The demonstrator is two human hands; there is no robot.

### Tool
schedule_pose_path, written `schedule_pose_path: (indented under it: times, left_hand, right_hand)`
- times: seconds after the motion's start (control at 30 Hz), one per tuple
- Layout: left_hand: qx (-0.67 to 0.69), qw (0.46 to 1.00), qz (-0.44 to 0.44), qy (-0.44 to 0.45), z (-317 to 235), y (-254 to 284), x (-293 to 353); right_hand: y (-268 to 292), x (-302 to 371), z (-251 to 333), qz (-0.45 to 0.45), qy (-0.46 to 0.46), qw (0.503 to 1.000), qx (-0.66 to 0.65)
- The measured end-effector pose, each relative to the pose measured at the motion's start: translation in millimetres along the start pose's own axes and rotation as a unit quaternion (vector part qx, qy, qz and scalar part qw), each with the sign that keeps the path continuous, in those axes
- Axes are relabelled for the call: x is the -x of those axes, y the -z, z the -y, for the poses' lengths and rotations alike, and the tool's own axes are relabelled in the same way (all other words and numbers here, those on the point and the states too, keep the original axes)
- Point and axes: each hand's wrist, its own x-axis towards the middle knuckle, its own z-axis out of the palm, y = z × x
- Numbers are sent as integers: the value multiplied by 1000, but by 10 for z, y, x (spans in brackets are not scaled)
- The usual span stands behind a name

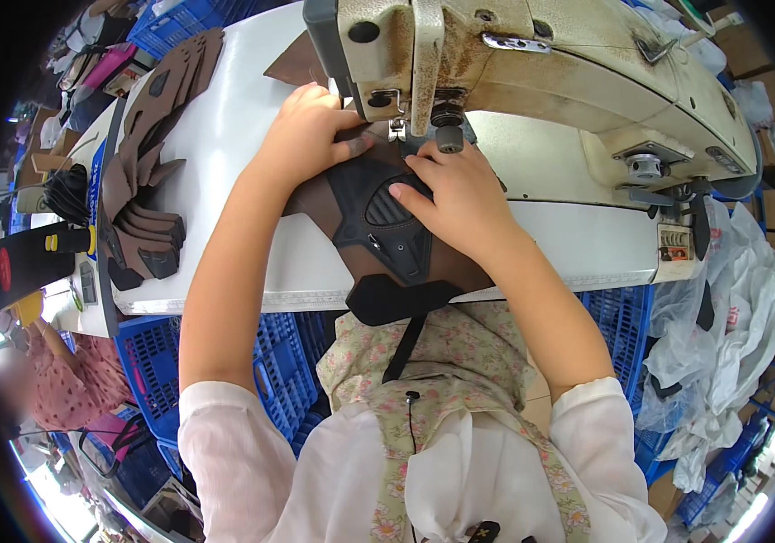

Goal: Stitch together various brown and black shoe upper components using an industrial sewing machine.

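Brown leather-like shoe upper pieces (320, 213) lie on the sewing machine's white bed, with a black panel (397, 246) on top that has a ribbed oval patch and a small buckle-like metal part. My left hand (310, 136) rests on the brown material left of the presser foot (397, 129), thumb and forefinger apart; some of its fingertips are hidden. To the right of the foot, my right hand (460, 195) presses on the work, its thumb spread out over the ribbed patch. A black rounded end (397, 300) of the work hangs over the table's front edge.
The sewing machine's head (496, 68) stands close over my hands. Stacked brown cut pieces (148, 163) lie at the left of the table (234, 181). Blue crates (279, 371) stand below, and clear plastic bags (722, 335) hang at the right. Another person (80, 371) is at far left.
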Motion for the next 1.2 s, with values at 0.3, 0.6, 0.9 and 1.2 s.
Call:
schedule_pose_path:
  times: [0.3, 0.6, 0.9, 1.2]
  left_hand:
    - [-33, 997, 42, 61, -315, 109, 42]
    - [-40, 997, 21, 67, -335, 86, 53]
    - [-35, 999, -10, 35, -214, 41, 4]
    - [4, 999, -50, 16, -49, -17, -88]
  right_hand:
    - [127, 108, -68, 25, 27, 997, -60]
    - [115, 148, -70, 23, 44, 998, -33]
    - [78, 121, -51, 32, 23, 999, -33]
    - [75, 40, -23, 55, -16, 997, -46]
